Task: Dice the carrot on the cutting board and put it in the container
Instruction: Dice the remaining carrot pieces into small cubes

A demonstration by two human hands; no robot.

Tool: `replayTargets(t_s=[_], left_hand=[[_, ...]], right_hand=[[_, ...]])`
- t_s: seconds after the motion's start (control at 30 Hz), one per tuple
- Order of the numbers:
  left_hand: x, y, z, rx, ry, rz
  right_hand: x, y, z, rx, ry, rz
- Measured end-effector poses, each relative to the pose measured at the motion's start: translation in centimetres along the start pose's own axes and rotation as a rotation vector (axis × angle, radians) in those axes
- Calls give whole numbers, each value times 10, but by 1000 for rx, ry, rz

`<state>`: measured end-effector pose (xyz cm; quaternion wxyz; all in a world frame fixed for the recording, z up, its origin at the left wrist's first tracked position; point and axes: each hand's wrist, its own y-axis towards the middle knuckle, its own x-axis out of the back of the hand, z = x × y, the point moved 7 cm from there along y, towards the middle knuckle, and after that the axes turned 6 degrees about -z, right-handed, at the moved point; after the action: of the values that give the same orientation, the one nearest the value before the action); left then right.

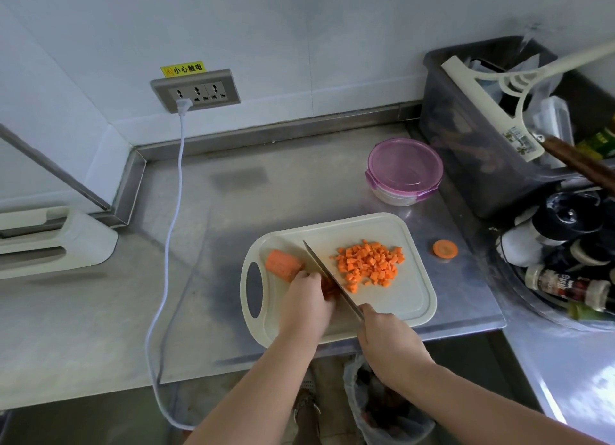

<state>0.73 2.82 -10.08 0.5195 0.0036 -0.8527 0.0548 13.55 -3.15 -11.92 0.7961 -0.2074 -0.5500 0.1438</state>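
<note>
- Head view is showing a brushed stainless-steel counter carrying a cream plastic cutting board, a rounded rectangle with a raised rim and an oval handle slot at its left end.
- Diced carrot is lying as a loose heap of small orange cubes on the right half of the board, clear of both hands.
- An uncut carrot stub, a short dull-skinned cylinder, is resting near the handle slot, left of the blade.
- The right hand is wrapping fully round the handle of the knife. The fist is hiding the handle, and the flat steel blade is running diagonally up and left across the board.
- The left hand is curling its fingers down over carrot pieces just beside the blade, pinning them to the board. The knuckles are covering most of them.
- A round container, with a translucent purple clip lid on it, is standing on the counter behind the board, apart from it.
- A single carrot round is lying on the counter to the right of the board.
- A white cable is trailing from a wall socket down the counter's left side. A dark plastic bin and a rack of bottles are crowding the right edge.
</note>
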Motion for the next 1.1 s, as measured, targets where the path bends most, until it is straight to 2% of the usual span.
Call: replayTargets(t_s=[0.1,0.27,0.53,0.83,1.1], left_hand=[[1,-1,-2,-10,-14,-9],[3,-3,-1,-12,-61,-3],[3,-4,10,47,-64,33],[5,-3,7,61,-18,42],[6,-2,5,42,-18,24]], right_hand=[[5,2,-2,15,63,20],[26,-1,-6,34,263,-70],[18,-13,5,98,142,-103],[2,-8,11,110,-34,-23],[-2,-3,9,33,22,9]])
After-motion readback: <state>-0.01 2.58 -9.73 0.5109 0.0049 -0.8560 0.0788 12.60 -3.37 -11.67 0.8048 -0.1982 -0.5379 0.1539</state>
